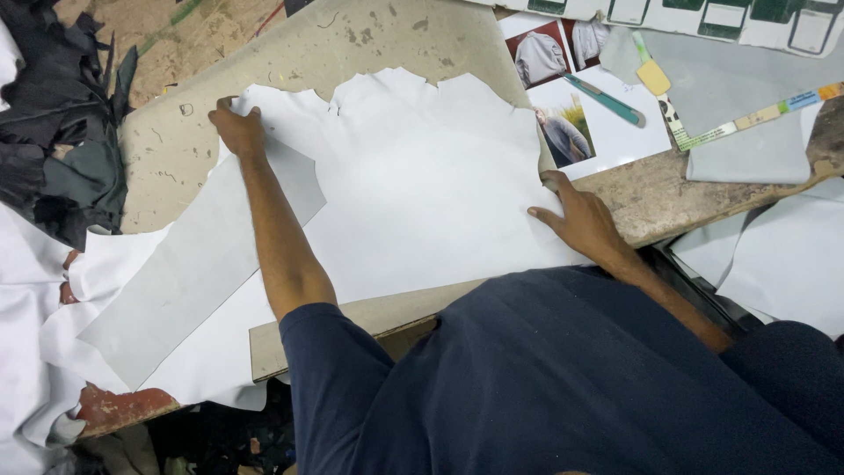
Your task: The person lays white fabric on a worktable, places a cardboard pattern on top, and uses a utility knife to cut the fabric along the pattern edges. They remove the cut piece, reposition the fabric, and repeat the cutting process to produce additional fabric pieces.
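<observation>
— Where are the hands?

— The left hand point(236, 127) lies flat, fingers together, pressing the top end of a long grey stiff-card pattern piece point(198, 273) against a large white hide with ragged edges point(422, 185). It clamps nothing; it only pins the card down. The right hand point(580, 220) is spread open, palm down, on the hide's right edge, holding it taut.

— And how far along does the work look?

— Early, I judge. The hide lies spread and smooth on the pale worn cutting board point(299, 53), the pattern lies slantwise over its left part, but I see no drawn outline and no cut in the hide. The teal-handled knife point(605, 98) rests well apart, on the printed sheet with jacket photos point(580, 114), untouched.

— The surface?

— The board sits on a scuffed wooden workbench point(651, 198); the hide's lower left drapes over the edge. A coloured measuring tape point(756, 119) crosses a grey pattern sheet point(747, 132) at the upper right.

— The room?

— Crowded. A heap of dark leather offcuts point(61, 132) lies to the left, more white hide point(26, 308) hangs below it, and white sheets point(782, 255) lie lower right.
</observation>
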Demonstrator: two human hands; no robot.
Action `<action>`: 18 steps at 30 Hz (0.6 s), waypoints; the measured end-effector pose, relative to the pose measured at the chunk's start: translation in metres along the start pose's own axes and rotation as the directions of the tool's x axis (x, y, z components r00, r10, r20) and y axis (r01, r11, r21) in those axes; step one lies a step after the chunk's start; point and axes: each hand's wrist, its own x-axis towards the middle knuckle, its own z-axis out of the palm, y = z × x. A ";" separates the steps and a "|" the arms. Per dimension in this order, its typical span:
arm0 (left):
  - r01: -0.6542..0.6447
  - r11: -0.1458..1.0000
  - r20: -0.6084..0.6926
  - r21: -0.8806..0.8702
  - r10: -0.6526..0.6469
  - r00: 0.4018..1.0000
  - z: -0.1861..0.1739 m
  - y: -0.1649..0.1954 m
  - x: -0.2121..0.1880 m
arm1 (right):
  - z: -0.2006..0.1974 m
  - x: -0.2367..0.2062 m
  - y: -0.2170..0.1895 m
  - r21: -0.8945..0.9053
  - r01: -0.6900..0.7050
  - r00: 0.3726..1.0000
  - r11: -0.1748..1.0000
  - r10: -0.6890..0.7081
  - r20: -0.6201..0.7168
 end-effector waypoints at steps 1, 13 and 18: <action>0.014 1.000 -0.008 -0.021 -0.014 1.000 0.001 0.000 0.002 | -0.001 0.005 -0.001 -0.006 0.088 0.995 0.996 -0.088 -0.051; -0.178 0.981 -0.275 -0.080 0.150 0.950 0.013 0.003 -0.007 | 0.010 0.026 -0.009 0.166 0.008 0.996 0.986 -0.022 0.082; -0.232 0.951 -0.335 -0.206 0.154 0.929 0.007 0.010 -0.016 | 0.010 0.011 -0.007 0.327 -0.007 1.000 0.945 0.013 -0.015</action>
